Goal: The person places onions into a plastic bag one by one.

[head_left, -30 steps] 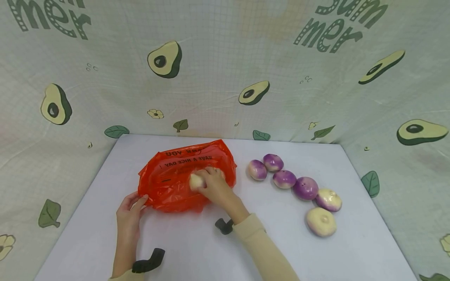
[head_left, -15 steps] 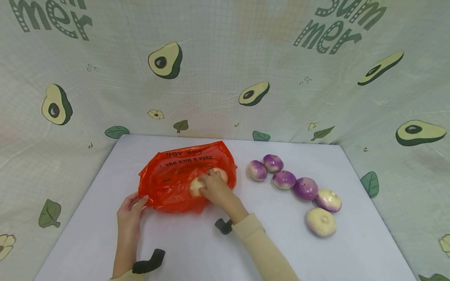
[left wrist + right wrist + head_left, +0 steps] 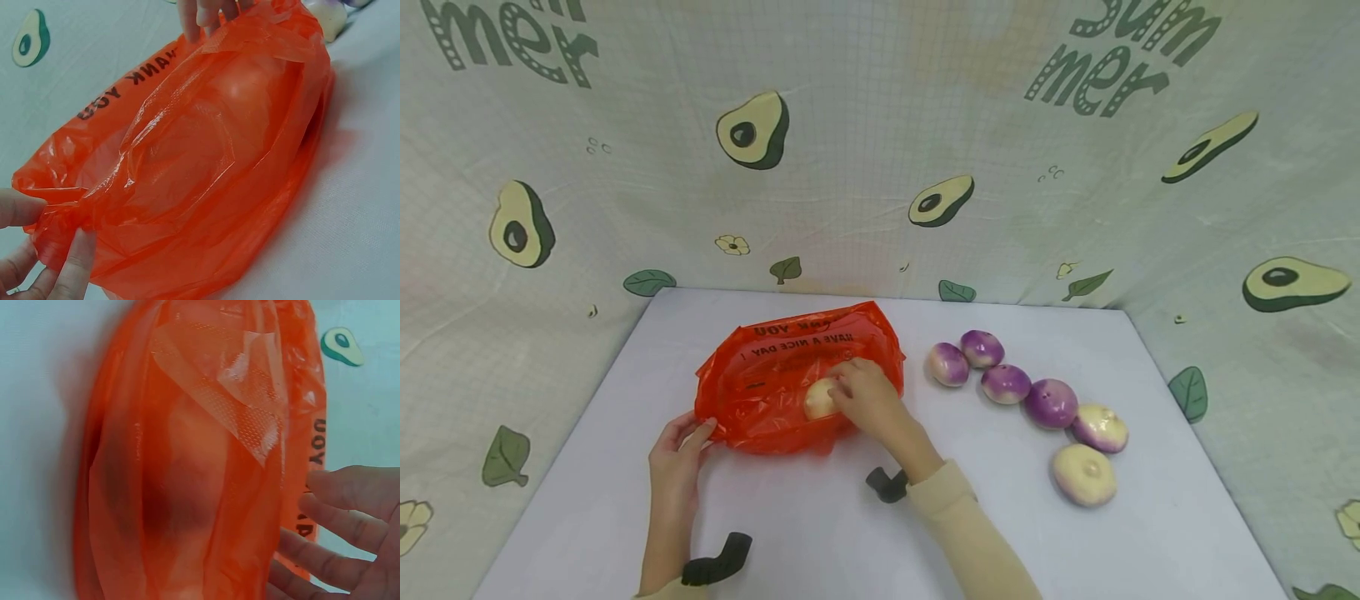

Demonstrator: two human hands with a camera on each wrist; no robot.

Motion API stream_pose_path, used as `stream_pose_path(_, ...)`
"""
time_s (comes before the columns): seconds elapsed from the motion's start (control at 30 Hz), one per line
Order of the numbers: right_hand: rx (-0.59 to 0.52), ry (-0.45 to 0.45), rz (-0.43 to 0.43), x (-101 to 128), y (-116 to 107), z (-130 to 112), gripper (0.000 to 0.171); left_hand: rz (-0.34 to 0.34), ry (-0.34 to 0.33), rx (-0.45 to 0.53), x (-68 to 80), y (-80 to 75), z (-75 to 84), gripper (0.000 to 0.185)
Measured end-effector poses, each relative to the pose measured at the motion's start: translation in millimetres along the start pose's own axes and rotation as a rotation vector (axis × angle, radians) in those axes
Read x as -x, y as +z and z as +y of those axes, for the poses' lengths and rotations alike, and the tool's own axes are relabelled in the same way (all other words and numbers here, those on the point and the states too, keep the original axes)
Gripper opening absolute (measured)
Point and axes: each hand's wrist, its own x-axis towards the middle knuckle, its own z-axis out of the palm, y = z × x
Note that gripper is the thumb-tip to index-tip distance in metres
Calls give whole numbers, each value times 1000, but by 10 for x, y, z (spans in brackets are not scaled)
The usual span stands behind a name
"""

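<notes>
A red plastic bag (image 3: pixel 741 417) with dark lettering lies on the table, its mouth facing up. At its near left rim my left hand (image 3: pixel 676 452) pinches the film between thumb and fingers. A pale turnip (image 3: pixel 818 400) rests inside the bag. My right hand (image 3: pixel 871 402) is over the bag's right part, fingers reaching into the mouth beside this turnip. In the right wrist view the fingers of the right hand (image 3: pixel 350 528) are spread and hold nothing. Another pale turnip, seen earlier at the bag's right, is covered by this hand.
Right of the bag, several purple-and-white turnips run in a line, from the nearest purple turnip (image 3: pixel 950 365) to a mostly white turnip (image 3: pixel 1084 475). The white table (image 3: pixel 820 533) meets an avocado-print cloth (image 3: pixel 850 242) behind and at the sides.
The right hand has let go of the pale turnip, which stays in the bag, and has drawn slightly back to the right. The left hand keeps its place on the rim.
</notes>
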Motion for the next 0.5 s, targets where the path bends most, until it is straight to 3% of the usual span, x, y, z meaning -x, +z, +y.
stream_pose_path(0.1,-27,-4,13,23,-31,2,30,23,-14,-9,-23,3,-29,62)
stream_pose_path(0.33,-108,27,58,102,-128,-12,29,0,-3,-3,10,3,19,63)
stream_pose_path(0.5,-168,40,123,171,-180,21,29,-3,-5,-14,233,55,265,59)
